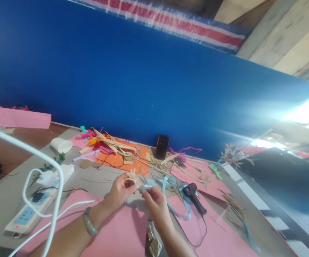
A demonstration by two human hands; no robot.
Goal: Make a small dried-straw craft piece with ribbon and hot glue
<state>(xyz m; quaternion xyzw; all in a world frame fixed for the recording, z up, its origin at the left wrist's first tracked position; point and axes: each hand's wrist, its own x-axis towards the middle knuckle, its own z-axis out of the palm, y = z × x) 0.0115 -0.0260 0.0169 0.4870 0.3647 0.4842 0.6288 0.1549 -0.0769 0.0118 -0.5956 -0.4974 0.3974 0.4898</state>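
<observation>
At the middle of the table, my left hand [121, 191] pinches a small pale beige bundle [131, 175] whose pointed strips stick up above the fingers. Close beside it, my right hand [156, 203] has thumb and fingers closed on a light blue ribbon [166, 182]. The ribbon stretches between the two hands and loops loosely away to the right. A bit of blue shows at the base of the beige bundle; how it is fixed there is too small to tell. Just right of the ribbon lies a black glue gun [194, 200] with its cord.
A white power strip [26, 214] with plugs and looping white cables [59, 178] is at the left. A paper cup [61, 145] lies on its side. Craft scraps cover an orange sheet [137, 167]. A phone [162, 147] leans at the blue partition [143, 78]. Pink sheets [117, 232] lie in front.
</observation>
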